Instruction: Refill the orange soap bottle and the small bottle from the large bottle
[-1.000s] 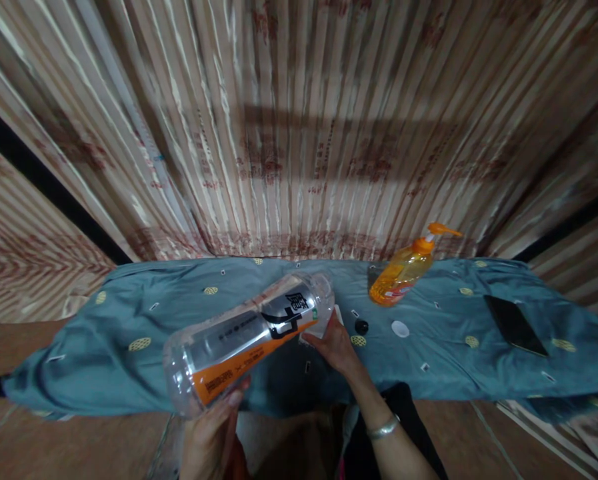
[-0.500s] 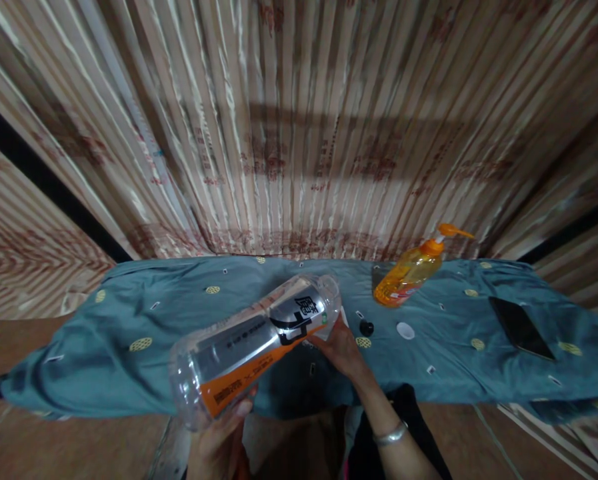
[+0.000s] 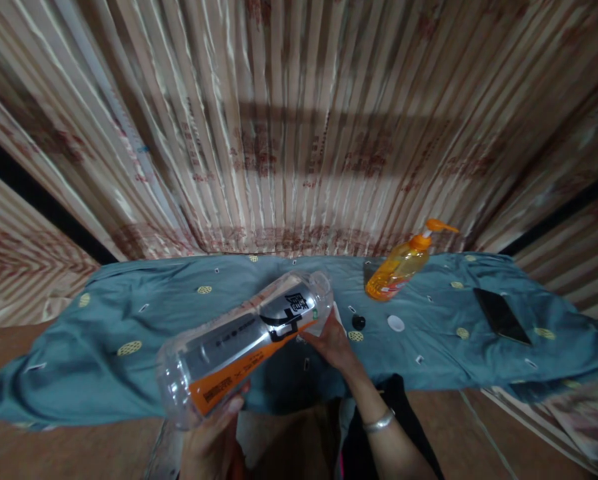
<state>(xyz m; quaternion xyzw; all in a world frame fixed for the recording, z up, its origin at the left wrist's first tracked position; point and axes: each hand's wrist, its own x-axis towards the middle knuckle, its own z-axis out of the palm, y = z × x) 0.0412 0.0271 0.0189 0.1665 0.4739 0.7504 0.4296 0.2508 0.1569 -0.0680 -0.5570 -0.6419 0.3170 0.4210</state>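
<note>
A large clear plastic bottle (image 3: 251, 343) with a silver and orange label lies tilted across my view, its neck end up to the right and its base down to the left. My left hand (image 3: 211, 430) grips the base end from below, the thumb along the label's lower edge. Near the neck, my right hand (image 3: 333, 343) holds the bottle from its lower right side; part of its fingers is hidden behind the plastic. A small white edge (image 3: 335, 315) shows beside the right fingers, too little to name. A silver bangle (image 3: 379, 421) circles the right wrist.
On the teal patterned cloth (image 3: 103, 380) right of the bottle are a small black cap (image 3: 359, 322), a white disc (image 3: 395, 323) and an orange pump bottle (image 3: 399, 267). A dark phone (image 3: 502, 316) lies farther right. A pleated curtain (image 3: 289, 147) hangs behind the cloth-covered surface.
My view has shifted slightly, so the items on the cloth appear farther left. Both hands keep their hold on the bottle, which stays at nearly the same tilt.
</note>
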